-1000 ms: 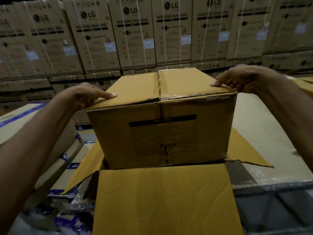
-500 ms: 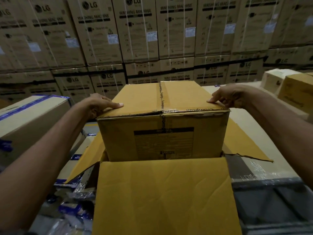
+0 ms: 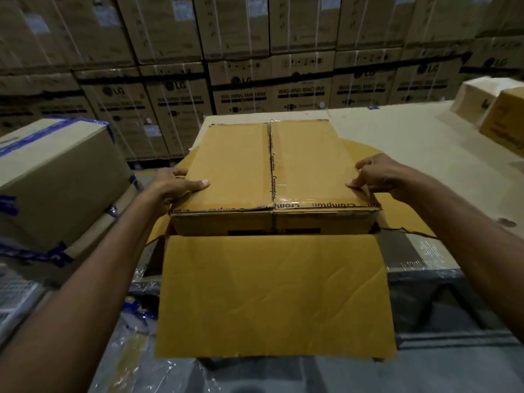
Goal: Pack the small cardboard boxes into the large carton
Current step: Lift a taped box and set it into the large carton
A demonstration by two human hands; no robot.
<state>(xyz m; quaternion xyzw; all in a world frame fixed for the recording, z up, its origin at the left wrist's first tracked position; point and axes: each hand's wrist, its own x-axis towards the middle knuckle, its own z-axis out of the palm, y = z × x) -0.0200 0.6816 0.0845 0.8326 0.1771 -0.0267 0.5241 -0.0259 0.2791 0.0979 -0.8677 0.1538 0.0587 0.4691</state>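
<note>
A taped brown cardboard box [image 3: 249,165] sits low inside the large open carton, whose near flap [image 3: 272,296] folds out toward me. Only the box's top and a thin strip of its front face show above the carton's rim. My left hand [image 3: 173,188] grips the box's left edge, thumb lying on the top. My right hand [image 3: 377,177] holds the right edge, thumb pressing on the top near the front corner. The carton's side flaps spread out under both hands.
A box with blue tape [image 3: 56,177] stands close on the left. Two more boxes [image 3: 499,112] sit at the far right on a pale flat surface [image 3: 411,131]. Stacked washing machine cartons [image 3: 255,66] wall off the back. Plastic wrap and scraps lie below left.
The box has gone down into the carton, from mostly above the rim to nearly level with it. Both hands moved down with it, and my view tilted downward.
</note>
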